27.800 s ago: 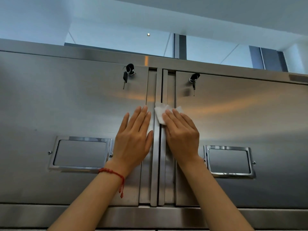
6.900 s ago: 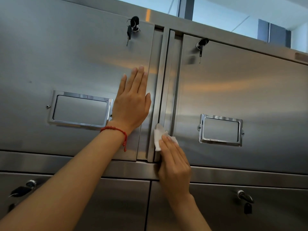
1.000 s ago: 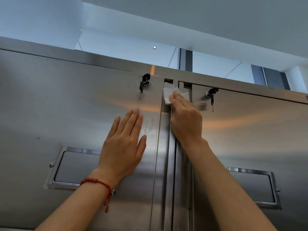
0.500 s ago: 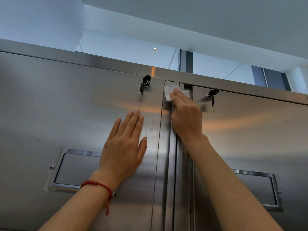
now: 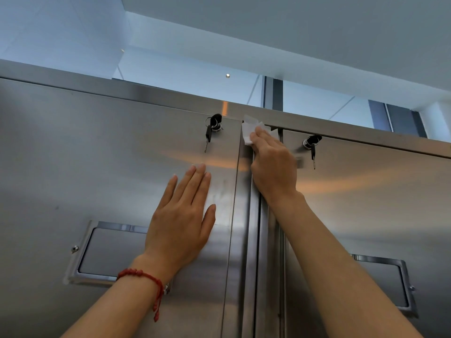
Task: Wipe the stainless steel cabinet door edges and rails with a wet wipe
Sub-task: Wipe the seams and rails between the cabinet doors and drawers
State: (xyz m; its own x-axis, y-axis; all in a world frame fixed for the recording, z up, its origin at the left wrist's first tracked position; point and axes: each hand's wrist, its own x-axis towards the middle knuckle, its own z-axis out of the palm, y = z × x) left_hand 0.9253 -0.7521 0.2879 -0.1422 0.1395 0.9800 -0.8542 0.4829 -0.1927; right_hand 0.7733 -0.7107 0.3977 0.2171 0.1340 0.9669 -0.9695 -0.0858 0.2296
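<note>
Two stainless steel cabinet doors meet at a vertical centre rail [image 5: 253, 240]. My right hand [image 5: 273, 164] presses a white wet wipe [image 5: 250, 131] with straight fingers against the very top of that rail, just under the cabinet's top rail [image 5: 170, 98]. The wipe's upper corner pokes over the top rail. My left hand [image 5: 181, 220], with a red bracelet at the wrist, lies flat with straight fingers on the left door [image 5: 85, 154]. The right door [image 5: 378, 203] stands beside my right forearm.
A key hangs in a lock at the top of each door, the left key [image 5: 211, 129] and the right key [image 5: 312, 145], both close to the wipe. Recessed steel handles sit lower on the left door [image 5: 107, 250] and the right door [image 5: 390, 281]. Ceiling and windows show above.
Over the last second my right hand slid the wipe a little higher, up to the top end of the centre rail. My left hand stayed flat on the left door.
</note>
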